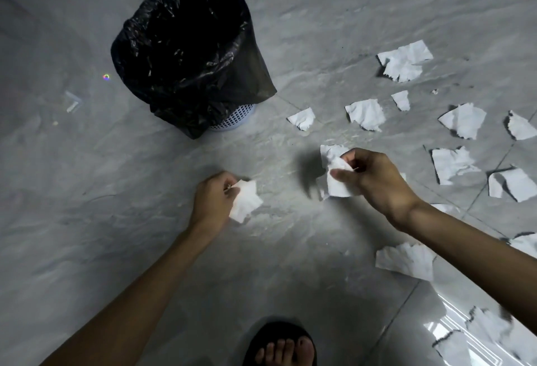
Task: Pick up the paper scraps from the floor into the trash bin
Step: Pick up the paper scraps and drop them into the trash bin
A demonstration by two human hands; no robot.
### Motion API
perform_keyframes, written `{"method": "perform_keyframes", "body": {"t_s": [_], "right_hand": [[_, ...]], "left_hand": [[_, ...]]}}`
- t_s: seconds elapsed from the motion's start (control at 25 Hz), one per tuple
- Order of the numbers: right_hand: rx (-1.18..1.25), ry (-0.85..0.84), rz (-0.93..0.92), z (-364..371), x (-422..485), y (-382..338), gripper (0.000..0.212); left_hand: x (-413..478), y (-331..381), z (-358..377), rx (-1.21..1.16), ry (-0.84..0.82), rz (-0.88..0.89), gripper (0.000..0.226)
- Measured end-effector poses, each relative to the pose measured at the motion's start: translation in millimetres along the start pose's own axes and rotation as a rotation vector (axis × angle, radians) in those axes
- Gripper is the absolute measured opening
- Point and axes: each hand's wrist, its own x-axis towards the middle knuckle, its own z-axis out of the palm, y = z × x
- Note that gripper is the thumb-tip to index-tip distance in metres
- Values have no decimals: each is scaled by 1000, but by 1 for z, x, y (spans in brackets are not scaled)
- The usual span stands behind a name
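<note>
A trash bin (232,120) of pale lattice plastic stands at upper centre, lined with a black bag (189,54) that drapes over its sides. My left hand (213,200) is below the bin, closed on a white paper scrap (247,201). To its right my right hand (374,179) pinches another white scrap (337,176) just above the floor. Several more torn white scraps lie on the grey floor to the right, among them one (366,114) near the bin, one (405,63) farther back and one (406,261) under my right forearm.
My foot in a black sandal (280,342) is at the bottom centre. A small clear plastic bit (72,102) lies left of the bin. Glossy tile with bright glare (465,333) fills the lower right, with scraps on it.
</note>
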Motion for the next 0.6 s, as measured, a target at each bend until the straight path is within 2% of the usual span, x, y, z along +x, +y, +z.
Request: {"method": "perform_keyframes", "body": {"t_s": [0.08, 0.16, 0.28, 0.32, 0.4, 0.48, 0.6], "right_hand": [[115, 84, 7, -6, 4, -11, 8], [167, 147, -19, -11, 10, -30, 15], [227, 187, -124, -14, 16, -76, 5], [253, 181, -166, -13, 17, -95, 1], [276, 160, -252, -9, 20, -136, 7], [281, 103, -349, -2, 29, -180, 12], [309, 12, -453, 16, 57, -241, 13]], "left_hand": [[2, 45, -29, -158, 85, 135, 4], [6, 91, -67, -324, 179, 301, 4], [28, 135, -119, -372, 417, 504, 6], [41, 140, -130, -366, 504, 508, 6], [75, 139, -146, -354, 616, 419, 11], [108, 126, -154, -294, 610, 265, 20], [142, 98, -153, -155, 495, 74, 30]]}}
